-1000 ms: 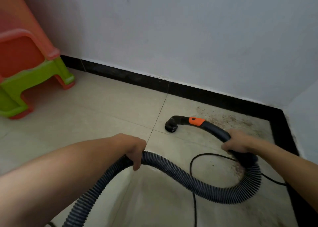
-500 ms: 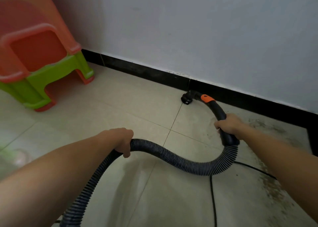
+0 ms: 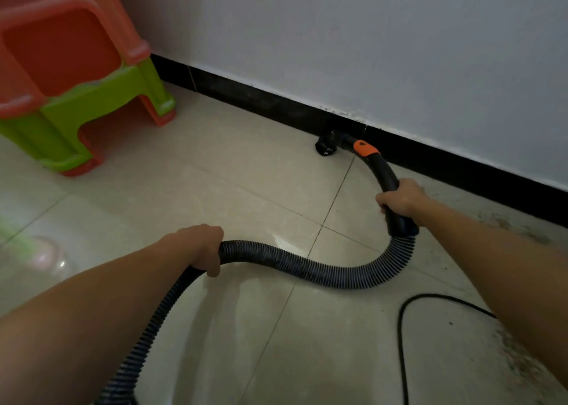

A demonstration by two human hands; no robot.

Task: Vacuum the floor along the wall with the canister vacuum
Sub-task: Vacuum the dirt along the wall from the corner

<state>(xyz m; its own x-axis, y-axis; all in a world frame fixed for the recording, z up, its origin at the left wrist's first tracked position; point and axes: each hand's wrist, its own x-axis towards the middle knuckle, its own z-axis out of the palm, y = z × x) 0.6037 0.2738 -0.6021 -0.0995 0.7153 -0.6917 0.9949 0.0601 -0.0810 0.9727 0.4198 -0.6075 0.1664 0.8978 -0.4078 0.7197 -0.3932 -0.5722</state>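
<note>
A pale tiled floor (image 3: pixel 215 174) is shown meeting a white wall (image 3: pixel 368 51) along a black skirting board (image 3: pixel 276 106). The vacuum's small black nozzle (image 3: pixel 325 146) is set on the floor right at the skirting board; whether it touches cannot be told. The curved handle tube (image 3: pixel 385 171), marked by an orange collar (image 3: pixel 365 148), is gripped by the right hand (image 3: pixel 402 197), fingers wrapped round it. Farther out from the skirting board, the ribbed hose (image 3: pixel 307 266) is held in the curled left hand (image 3: pixel 204 245). The canister is not seen. Brown dirt (image 3: pixel 522 235) is scattered farther right along the skirting board. For a good pass, the nozzle is probably best held flat and tight to the skirting board and drawn slowly, with slack fed by the left hand and the power cord (image 3: pixel 402 328) left clear.
</note>
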